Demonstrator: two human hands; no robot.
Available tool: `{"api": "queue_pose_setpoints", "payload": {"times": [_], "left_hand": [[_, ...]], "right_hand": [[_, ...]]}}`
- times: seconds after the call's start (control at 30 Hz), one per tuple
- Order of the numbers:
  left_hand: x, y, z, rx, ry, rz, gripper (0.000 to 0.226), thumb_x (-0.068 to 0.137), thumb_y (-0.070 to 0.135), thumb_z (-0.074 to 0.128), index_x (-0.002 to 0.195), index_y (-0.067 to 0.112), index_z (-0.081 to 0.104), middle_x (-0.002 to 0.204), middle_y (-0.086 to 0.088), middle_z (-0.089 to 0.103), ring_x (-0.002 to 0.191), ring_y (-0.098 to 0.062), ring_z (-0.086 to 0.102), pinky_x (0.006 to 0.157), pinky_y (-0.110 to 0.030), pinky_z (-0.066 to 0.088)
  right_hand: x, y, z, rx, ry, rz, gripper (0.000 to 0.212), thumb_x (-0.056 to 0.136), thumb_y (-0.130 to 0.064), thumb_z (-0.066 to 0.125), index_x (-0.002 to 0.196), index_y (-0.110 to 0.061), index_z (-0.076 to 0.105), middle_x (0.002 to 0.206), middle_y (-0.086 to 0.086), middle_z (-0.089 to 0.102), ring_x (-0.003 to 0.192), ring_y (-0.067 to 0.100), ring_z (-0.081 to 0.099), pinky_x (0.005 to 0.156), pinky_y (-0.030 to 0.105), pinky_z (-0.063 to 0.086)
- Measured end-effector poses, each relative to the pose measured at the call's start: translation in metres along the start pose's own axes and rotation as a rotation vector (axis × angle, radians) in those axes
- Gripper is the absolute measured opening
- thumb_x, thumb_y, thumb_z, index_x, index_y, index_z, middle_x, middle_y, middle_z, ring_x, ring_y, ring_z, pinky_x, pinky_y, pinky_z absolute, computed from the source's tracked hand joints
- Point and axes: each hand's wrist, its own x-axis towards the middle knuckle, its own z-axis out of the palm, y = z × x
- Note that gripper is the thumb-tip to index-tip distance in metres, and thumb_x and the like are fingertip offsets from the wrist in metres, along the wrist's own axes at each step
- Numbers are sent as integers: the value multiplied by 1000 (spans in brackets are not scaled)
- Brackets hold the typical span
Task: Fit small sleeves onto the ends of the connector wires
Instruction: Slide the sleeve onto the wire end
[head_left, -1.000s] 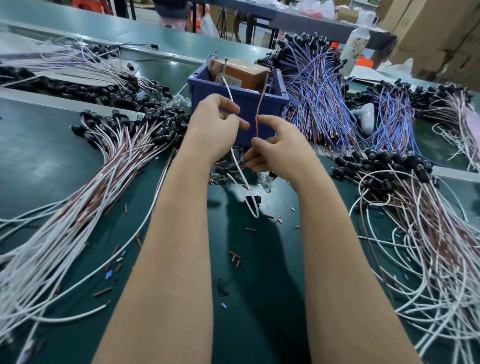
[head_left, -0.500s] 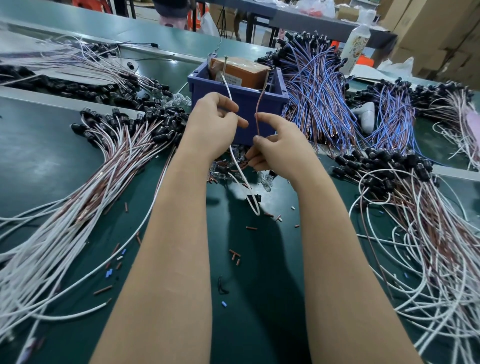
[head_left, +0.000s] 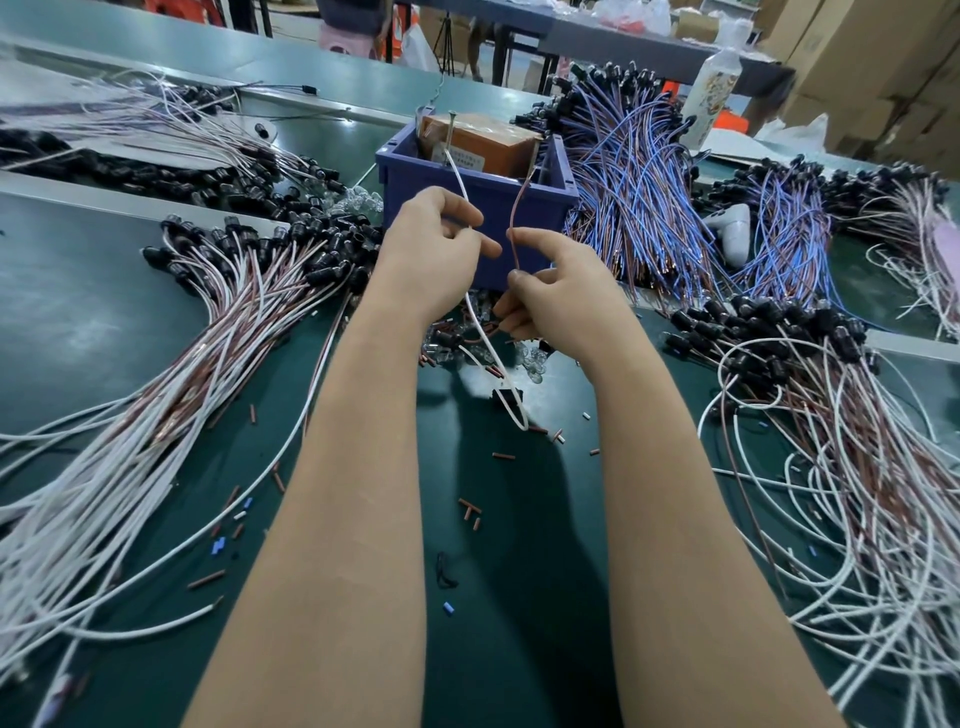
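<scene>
Both hands are up in front of the blue bin (head_left: 488, 208), which has a brown box (head_left: 483, 143) sitting in it. The left hand (head_left: 431, 249) has its fingers curled and is pinching the white wire (head_left: 460, 182) between thumb and forefinger. That wire sticks up past the bin rim and also trails down under the hand toward the surface (head_left: 78, 312). The right hand (head_left: 561, 291) is curled too, pinching the brown wire (head_left: 514, 228) low down, with the rest of it standing up beside the white one. The two wires are near each other but not touching up top. Can't tell if there's a sleeve on either tip, too small to see. Loose sleeves (head_left: 503, 456), mostly brown with a few blue and white, are scattered over the green surface between and around the forearms. There's a big pile of white and brown wires (head_left: 208, 364) on the left, another pile (head_left: 831, 467) on the right, and a blue bunch (head_left: 634, 197) just beside the bin
</scene>
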Motion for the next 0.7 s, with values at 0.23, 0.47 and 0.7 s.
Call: {"api": "queue_pose_setpoints", "payload": {"times": [0.23,0.47,0.7], "left_hand": [[-1,0,-4,95,-51,-28,19,96,27,49,102,12,60,86,-1,69,84,-17,61,92,-39,50],[1,-1,-3,-19,-38,-99,35,101,18,38,71,14,56,76,-3,63,59,-9,58,65,-23,53],[4,-6,-6,-275,-25,-327,36,102,18,35,72,12,53,67,-1,58,37,-1,47,40,-12,40]], "right_hand": [[-6,-5,-2,-71,-64,-32,15,95,-7,49,101,-13,61,71,7,68,54,12,62,57,22,56],[-9,-9,5,84,-240,25,22,96,-14,52,81,-7,67,73,10,68,56,12,64,59,23,57],[-7,8,55,-641,-36,33,25,88,-30,59,105,-13,63,108,10,66,104,32,58,84,36,48]]}}
